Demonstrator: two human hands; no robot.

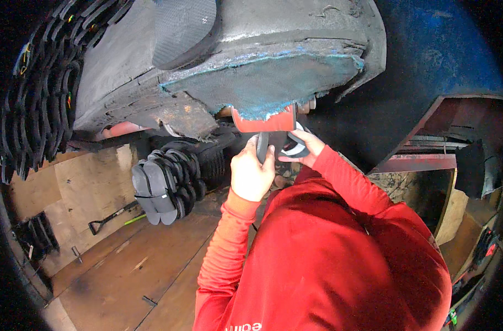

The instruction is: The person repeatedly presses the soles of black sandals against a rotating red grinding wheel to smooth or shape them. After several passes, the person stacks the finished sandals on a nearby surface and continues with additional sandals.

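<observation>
Both of my hands meet at a dark slide sandal [262, 147], just below a red-orange band [267, 121] that curves under the machine's edge. My left hand [252, 174] is closed, thumb and fingers pinching the sandal's sole, which is seen nearly edge-on. On the other side my right hand [309, 144] grips near a rounded black strap with a pale inner face [295, 145]. The sandal's upper end is close to the band; whether they touch cannot be made out. A ragged grey cloth with blue edges [262, 83] hangs over the band.
A loose dark textured sole [184, 30] lies on the grey worktop [273, 22]. Stacked black soles [42, 110] rise at the left. Below the worktop stand bundled sandals with grey soles [155, 190]. A black-handled tool [111, 218] leans by the boards, above a brown floor [135, 270].
</observation>
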